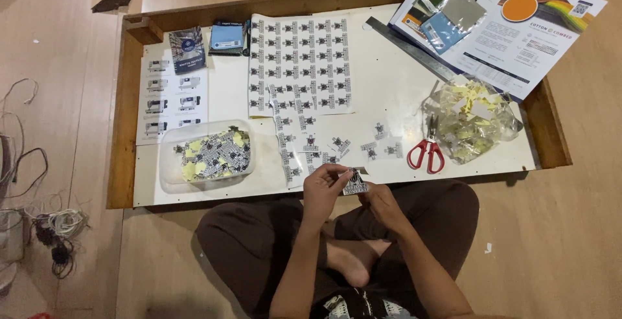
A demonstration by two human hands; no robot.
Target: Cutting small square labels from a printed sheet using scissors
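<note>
The fingers (338, 175) of the left hand (324, 189) pinch one edge of a small cut-out sticker (356, 183), black-and-white print facing up; the right hand (382, 204) closes on its other edge, so both hands hold it, just off the near edge of the low white bench (389, 79). Taking the sticker as the landmark: just beyond it, loose cut stickers (311, 144) lie scattered on the bench. To its right and a little farther off lie red-handled scissors (426, 154), and beyond those a clear bag of yellow backing scraps (473, 118). Left of it stands a clear plastic tub (207, 154) filled with cut stickers and yellow bits. Well beyond it lies a full printed sticker sheet (301, 63), with a metal ruler (411, 48) slanting to that sheet's right.
</note>
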